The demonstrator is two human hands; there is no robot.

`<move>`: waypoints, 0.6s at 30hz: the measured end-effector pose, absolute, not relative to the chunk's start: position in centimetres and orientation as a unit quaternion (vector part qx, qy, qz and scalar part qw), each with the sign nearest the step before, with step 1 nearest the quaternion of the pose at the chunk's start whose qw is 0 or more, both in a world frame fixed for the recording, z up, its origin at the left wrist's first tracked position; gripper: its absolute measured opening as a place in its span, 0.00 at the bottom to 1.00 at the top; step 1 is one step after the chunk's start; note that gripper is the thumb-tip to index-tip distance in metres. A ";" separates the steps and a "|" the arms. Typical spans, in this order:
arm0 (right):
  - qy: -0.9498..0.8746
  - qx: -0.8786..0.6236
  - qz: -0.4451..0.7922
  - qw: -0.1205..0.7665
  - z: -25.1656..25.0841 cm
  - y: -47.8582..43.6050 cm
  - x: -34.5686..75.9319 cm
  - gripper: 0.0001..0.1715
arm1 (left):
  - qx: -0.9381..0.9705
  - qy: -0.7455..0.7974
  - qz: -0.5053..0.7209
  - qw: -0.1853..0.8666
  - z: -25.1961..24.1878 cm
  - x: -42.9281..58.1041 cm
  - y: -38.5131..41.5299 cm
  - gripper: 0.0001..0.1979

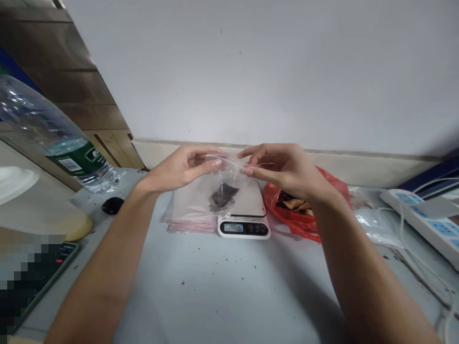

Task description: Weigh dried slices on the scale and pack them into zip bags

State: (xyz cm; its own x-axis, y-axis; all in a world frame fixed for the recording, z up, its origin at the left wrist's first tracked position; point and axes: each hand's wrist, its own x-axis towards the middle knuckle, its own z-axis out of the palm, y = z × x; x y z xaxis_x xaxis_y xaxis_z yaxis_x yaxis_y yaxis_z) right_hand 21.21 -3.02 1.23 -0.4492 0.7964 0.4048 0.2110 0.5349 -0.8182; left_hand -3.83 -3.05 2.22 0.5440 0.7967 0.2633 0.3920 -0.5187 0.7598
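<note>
Head view, looking down over a grey table (215,296): two bare hands meet at centre, above a small white digital scale (249,203). The left hand (182,167) pinches the top edge of a clear zip bag (232,173) between thumb and fingers; the right hand (281,167) grips the opposite corner of the same edge, its thumb and fingertips bent toward the strip. Dark brown dried matter (224,195) lies low in this bag, which overlaps the left part of the scale's plate; whether the bag touches the plate cannot be told. The lit display (234,228) shows digits too small to read with certainty. A stack of flat, red-edged bags (190,205) lies just beside the scale on the left. To the right, partly behind the right forearm, a red plastic bag (294,224) holds brown and tan dried pieces (296,205). Farther right lie a clear packet (376,229) and a white power strip (426,220) with cables. At left are a tilted water bottle (81,157) with a green label, a black rounded object (113,205) and a phone (43,277), partly pixelated.
</note>
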 end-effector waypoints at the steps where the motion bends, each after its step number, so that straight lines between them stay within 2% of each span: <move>1: -0.761 -0.334 0.363 0.420 1.3 -3.1 21.1 0.24 | 0.803 0.379 0.328 0.322 2.3 -3.7 -3.1 0.20; 9: -0.722 -0.356 0.357 0.474 2.1 -3.5 21.3 0.23 | 0.764 0.395 0.432 0.272 2.7 -3.2 -3.5 0.10; 18: -0.792 -0.359 0.242 0.430 2.6 -4.2 21.1 0.17 | 0.798 0.390 0.433 0.154 2.9 -1.2 -4.9 0.08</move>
